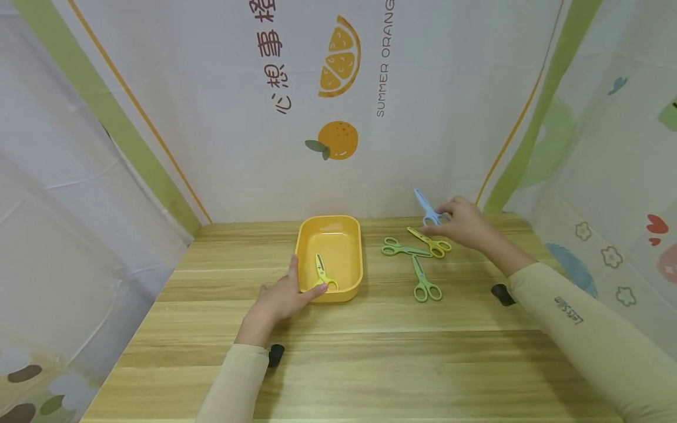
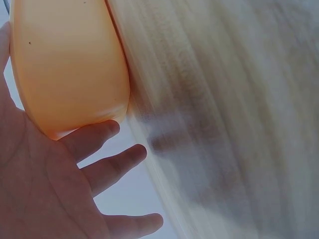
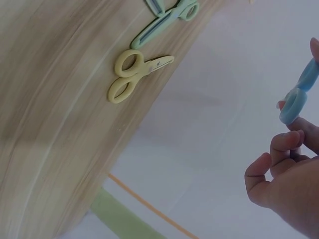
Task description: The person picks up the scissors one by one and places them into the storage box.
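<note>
Blue scissors [image 1: 425,204] hang from my right hand [image 1: 465,224], which pinches them by the handle loops with the blades pointing up and left. In the right wrist view a blue loop [image 3: 293,107] shows at the fingertips, clear of the table. My left hand [image 1: 280,299] rests at the near left corner of a yellow plastic tray [image 1: 361,258]. Its thumb lies over the front rim, and its other fingers spread along the outer wall [image 2: 75,64]. Inside the tray lie yellow scissors [image 1: 320,267], their handles partly behind the thumb.
Right of the tray, green scissors [image 1: 396,249] and yellow scissors [image 1: 436,247] overlap on the wooden table [image 1: 370,358]. Other green scissors [image 1: 420,282] lie nearer. A printed white cloth [image 1: 423,147] hangs behind the table's back edge.
</note>
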A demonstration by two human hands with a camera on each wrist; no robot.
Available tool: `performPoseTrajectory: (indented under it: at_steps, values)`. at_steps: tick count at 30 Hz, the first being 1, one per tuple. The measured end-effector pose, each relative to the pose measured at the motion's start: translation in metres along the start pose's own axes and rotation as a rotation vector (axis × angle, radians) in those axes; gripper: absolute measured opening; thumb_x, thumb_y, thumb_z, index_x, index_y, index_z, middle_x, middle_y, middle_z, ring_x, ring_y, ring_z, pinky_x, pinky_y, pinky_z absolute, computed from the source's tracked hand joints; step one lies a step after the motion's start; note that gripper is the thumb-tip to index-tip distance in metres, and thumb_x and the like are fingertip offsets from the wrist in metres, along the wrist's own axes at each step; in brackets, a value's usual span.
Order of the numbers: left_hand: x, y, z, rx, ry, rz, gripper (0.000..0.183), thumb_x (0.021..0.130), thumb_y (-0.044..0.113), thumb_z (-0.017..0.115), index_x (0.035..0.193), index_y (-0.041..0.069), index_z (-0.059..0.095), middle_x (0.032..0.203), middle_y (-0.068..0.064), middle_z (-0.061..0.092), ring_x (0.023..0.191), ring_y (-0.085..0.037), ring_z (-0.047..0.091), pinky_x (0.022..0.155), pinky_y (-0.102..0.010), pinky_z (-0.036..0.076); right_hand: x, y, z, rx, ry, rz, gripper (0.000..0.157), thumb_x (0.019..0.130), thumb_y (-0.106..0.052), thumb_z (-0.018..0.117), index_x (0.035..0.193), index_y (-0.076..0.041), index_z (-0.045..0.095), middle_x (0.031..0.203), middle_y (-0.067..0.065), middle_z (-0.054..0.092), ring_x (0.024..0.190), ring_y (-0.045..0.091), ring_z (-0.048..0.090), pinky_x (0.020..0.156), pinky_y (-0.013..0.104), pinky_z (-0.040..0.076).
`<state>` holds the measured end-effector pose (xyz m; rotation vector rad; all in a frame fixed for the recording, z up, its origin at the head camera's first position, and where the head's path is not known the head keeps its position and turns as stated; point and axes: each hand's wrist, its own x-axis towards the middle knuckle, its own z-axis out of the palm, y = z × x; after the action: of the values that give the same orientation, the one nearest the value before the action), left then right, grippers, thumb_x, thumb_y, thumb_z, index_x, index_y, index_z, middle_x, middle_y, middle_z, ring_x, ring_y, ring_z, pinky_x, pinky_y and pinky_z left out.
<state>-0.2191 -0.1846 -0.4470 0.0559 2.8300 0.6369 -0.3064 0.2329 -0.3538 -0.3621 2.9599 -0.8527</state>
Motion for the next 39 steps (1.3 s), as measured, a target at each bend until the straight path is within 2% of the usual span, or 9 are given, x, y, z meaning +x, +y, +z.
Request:
performPoseTrajectory:
  at_steps: [5, 13, 20, 28, 32, 39]
  values:
    - [-0.001, 0.001, 0.000, -0.001, -0.004, -0.002, 0.125, 0.095, 0.084, 0.049, 0.170, 0.006, -0.013, 0.165, -0.026, 0.045, 0.150, -0.046, 0.049, 0.121, -0.085, 0.008, 0.002, -0.008, 0.003, 0.002, 0.008, -0.007, 0.081, 0.088, -0.054, 0.084, 0.140, 0.005, 0.065, 0.129, 0.022, 0.058, 0.107, 0.034, 0.052, 0.084, 0.042, 0.049]
    - [-0.001, 0.001, 0.000, -0.004, 0.000, 0.002, 0.124, 0.095, 0.083, 0.049, 0.170, 0.006, -0.013, 0.164, -0.026, 0.046, 0.150, -0.046, 0.050, 0.121, -0.086, 0.008, 0.004, -0.016, 0.009, 0.008, 0.030, -0.035, 0.084, 0.084, -0.057, 0.088, 0.138, 0.004, 0.067, 0.121, 0.019, 0.059, 0.103, 0.031, 0.051, 0.081, 0.038, 0.047]
    - [-0.002, 0.001, -0.001, -0.010, 0.000, 0.006, 0.130, 0.091, 0.090, 0.046, 0.170, 0.005, -0.012, 0.165, -0.027, 0.045, 0.150, -0.047, 0.049, 0.121, -0.086, 0.008, 0.005, -0.026, 0.013, 0.002, 0.029, -0.064, 0.080, 0.085, -0.055, 0.087, 0.136, 0.004, 0.068, 0.118, 0.018, 0.060, 0.100, 0.030, 0.050, 0.080, 0.037, 0.045]
    - [-0.001, 0.001, 0.000, -0.008, 0.000, 0.006, 0.126, 0.094, 0.086, 0.048, 0.170, 0.005, -0.011, 0.164, -0.027, 0.045, 0.150, -0.047, 0.049, 0.121, -0.086, 0.009, 0.008, -0.045, 0.023, 0.042, 0.017, -0.106, 0.077, 0.084, -0.051, 0.089, 0.136, 0.002, 0.069, 0.107, 0.013, 0.055, 0.096, 0.028, 0.045, 0.075, 0.035, 0.041]
    - [0.000, 0.002, 0.000, -0.015, -0.003, 0.006, 0.123, 0.096, 0.082, 0.050, 0.170, 0.005, -0.012, 0.164, -0.028, 0.045, 0.150, -0.048, 0.049, 0.120, -0.086, 0.008, 0.010, -0.055, 0.030, 0.071, 0.002, -0.114, 0.076, 0.083, -0.049, 0.090, 0.136, 0.001, 0.069, 0.109, 0.014, 0.055, 0.098, 0.028, 0.046, 0.078, 0.036, 0.042]
    - [0.000, 0.001, 0.000, -0.011, -0.007, 0.005, 0.126, 0.094, 0.086, 0.048, 0.170, 0.006, -0.012, 0.164, -0.027, 0.046, 0.150, -0.047, 0.049, 0.121, -0.086, 0.008, 0.011, -0.069, 0.045, 0.083, -0.015, -0.130, 0.074, 0.083, -0.050, 0.090, 0.135, 0.000, 0.071, 0.117, 0.016, 0.060, 0.103, 0.028, 0.052, 0.084, 0.038, 0.049]
